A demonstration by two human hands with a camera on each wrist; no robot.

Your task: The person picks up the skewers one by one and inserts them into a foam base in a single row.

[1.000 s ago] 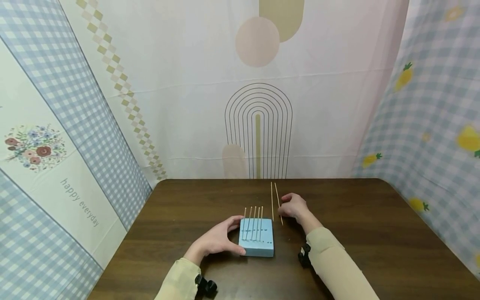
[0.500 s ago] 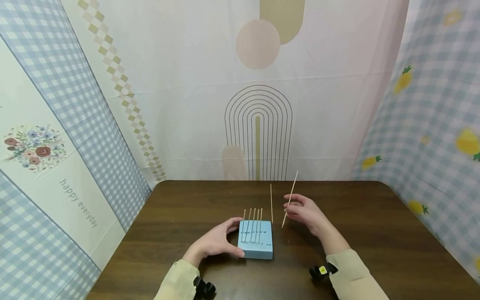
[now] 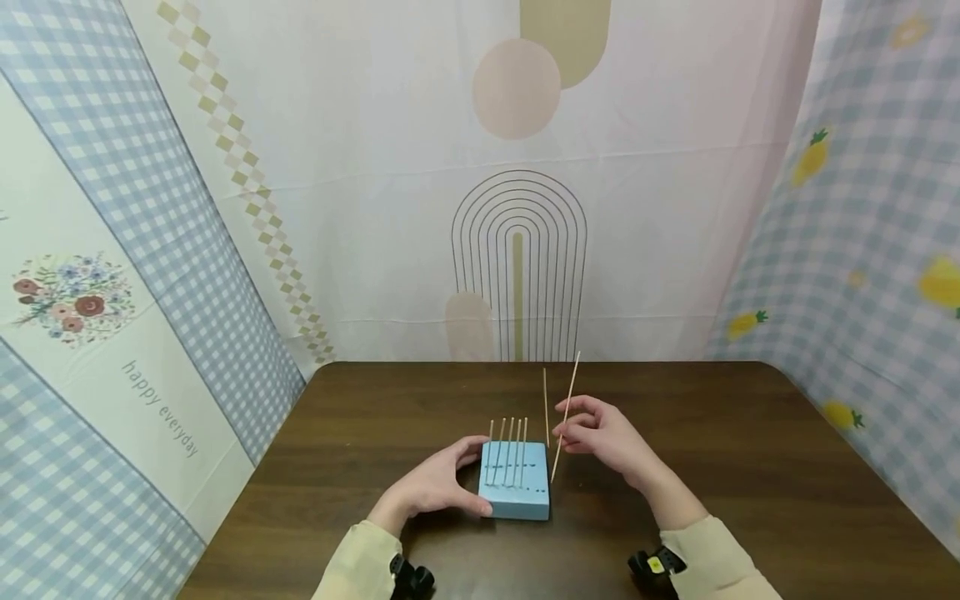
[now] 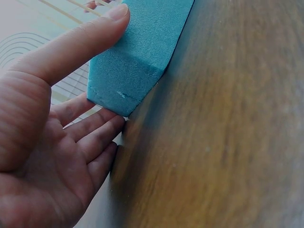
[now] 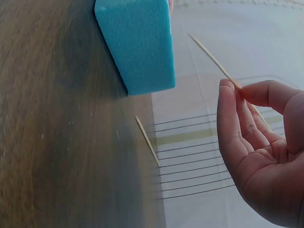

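A light blue foam block (image 3: 517, 507) sits on the table, with several bamboo skewers (image 3: 525, 435) standing upright in its top in a row. My left hand (image 3: 431, 483) grips the block's left side, thumb at the front corner and fingers behind. In the left wrist view the thumb presses the blue block (image 4: 142, 57) along its edge. Just right of the block, my right hand (image 3: 609, 435) pinches another skewer (image 5: 209, 55) between thumb and fingertips. That skewer is tilted, its lower end close to the block's right side. Small dark holes show in the block's top.
One loose skewer (image 3: 546, 408) lies on the brown wooden table (image 3: 375, 400), behind the block and left of the right hand. A patterned cloth (image 3: 390, 208) hangs at the table's far edge, with checked cloths on both sides.
My right hand has picked up one of the two skewers lying on the table, tilted it up and brought its lower end toward the block. The left hand stays on the block.
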